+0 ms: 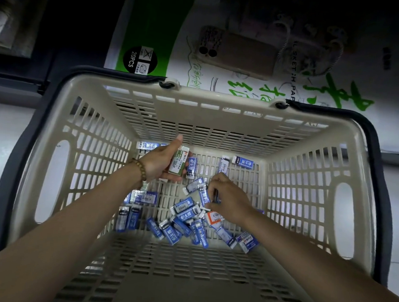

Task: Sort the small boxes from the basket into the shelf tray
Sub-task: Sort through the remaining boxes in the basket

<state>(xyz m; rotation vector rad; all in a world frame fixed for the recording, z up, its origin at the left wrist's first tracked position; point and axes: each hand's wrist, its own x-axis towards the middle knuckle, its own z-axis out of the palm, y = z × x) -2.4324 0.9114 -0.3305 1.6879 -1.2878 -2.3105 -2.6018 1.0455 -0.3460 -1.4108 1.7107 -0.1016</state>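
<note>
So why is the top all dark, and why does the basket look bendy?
Head view: light falls into the basket, so the small boxes shine, while the phone above sits in shadow. Head view: the wide lens bends the basket rim and stretches the arms. The left hand holding a green box and the right hand pinching a dark thing look fairly sharp.

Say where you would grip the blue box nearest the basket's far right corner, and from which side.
Best to pinch the blue box across its two long edges, coming down from above: it lies flat on the basket floor, ends pointing left and right, with bare floor along both long edges.
</note>
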